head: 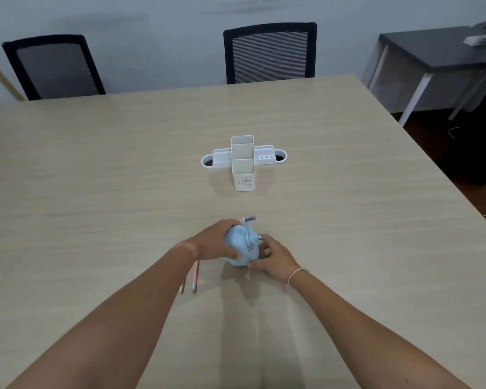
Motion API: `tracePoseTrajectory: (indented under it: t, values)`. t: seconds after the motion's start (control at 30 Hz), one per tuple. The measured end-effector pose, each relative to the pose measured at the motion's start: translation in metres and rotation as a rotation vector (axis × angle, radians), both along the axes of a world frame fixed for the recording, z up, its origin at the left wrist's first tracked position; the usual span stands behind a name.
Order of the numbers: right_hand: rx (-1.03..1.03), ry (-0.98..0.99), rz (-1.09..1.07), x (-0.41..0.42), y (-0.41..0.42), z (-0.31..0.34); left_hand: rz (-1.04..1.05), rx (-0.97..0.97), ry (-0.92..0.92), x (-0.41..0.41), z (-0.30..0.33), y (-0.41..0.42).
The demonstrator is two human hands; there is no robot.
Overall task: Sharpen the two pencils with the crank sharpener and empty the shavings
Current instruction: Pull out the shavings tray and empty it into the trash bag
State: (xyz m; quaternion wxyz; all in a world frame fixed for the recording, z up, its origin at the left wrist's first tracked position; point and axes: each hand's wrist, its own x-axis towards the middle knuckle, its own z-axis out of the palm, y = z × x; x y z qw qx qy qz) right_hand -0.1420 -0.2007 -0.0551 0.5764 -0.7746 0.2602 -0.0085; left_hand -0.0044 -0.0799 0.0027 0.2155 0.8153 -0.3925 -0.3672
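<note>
pencils [194, 276]: two, flat on table [96, 192], beside left wrist
left hand [218, 242]: wrapped around blue crank sharpener [240, 248]
right hand [272, 258]: fingers closed on sharpener's near side

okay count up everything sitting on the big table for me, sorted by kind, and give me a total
Pencils: 2, lying side by side under the left forearm
Crank sharpener: 1, light blue, held between left hand and right hand
Desk organizer: 1, white
Total: 4
</note>
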Motion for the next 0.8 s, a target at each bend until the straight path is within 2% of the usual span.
tracePoseTrajectory:
  t: [0.27,0.6,0.8]
  values:
    - [-0.159,0.02,0.101,0.011,-0.002,-0.002,0.016,-0.006,0.069,0.009,0.0,0.01]
    - [-0.218,0.09,0.189,0.018,-0.008,0.007,-0.019,0.01,0.037,0.011,-0.005,0.009]
    - [-0.164,0.109,0.203,0.014,-0.011,0.011,-0.02,0.03,0.01,0.009,-0.003,0.008]
